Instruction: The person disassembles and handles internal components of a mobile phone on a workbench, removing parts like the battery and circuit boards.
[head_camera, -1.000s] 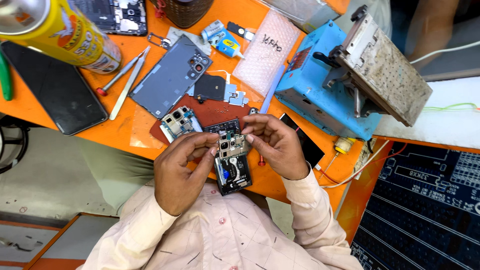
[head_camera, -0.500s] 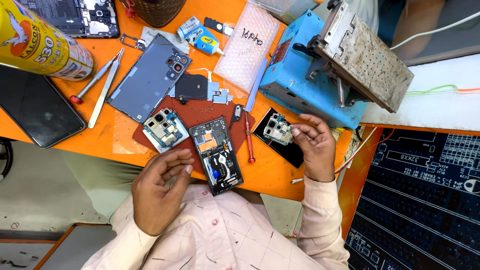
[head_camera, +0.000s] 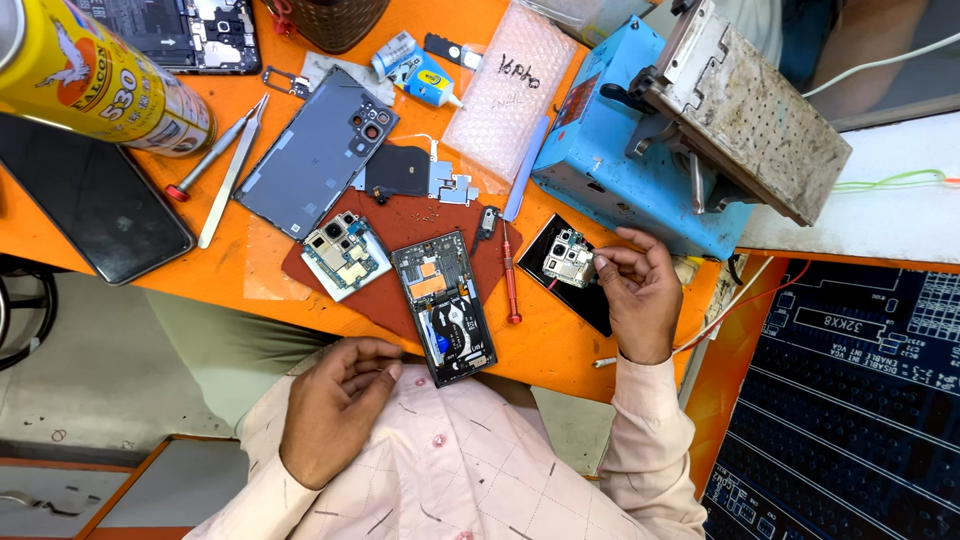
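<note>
We see the right hand (head_camera: 640, 300) at 3 o'clock of the orange tabletop (head_camera: 200, 280), its fingertips pinched on the right edge of a small camera module (head_camera: 570, 258). The module rests on a black panel (head_camera: 590, 300) just below the blue machine (head_camera: 640, 170).

The left hand (head_camera: 335, 405) lies off the tabletop at 7 o'clock, against the pale shirt, fingers loosely curled and holding nothing.

Between the 2 hands, at 6 o'clock, an opened phone (head_camera: 445, 305) lies face down with its internals exposed, partly on a dark red mat (head_camera: 400, 225). A red screwdriver (head_camera: 510, 275) lies just beside it on the right. A second camera board (head_camera: 345, 255) sits at the phone's 10 o'clock, touching the mat.

Farther up, at 11 o'clock, we note a grey back cover (head_camera: 320, 150), tweezers (head_camera: 230, 175) and a yellow spray can (head_camera: 95, 75). A black phone (head_camera: 95, 200) lies at 9 o'clock.
</note>
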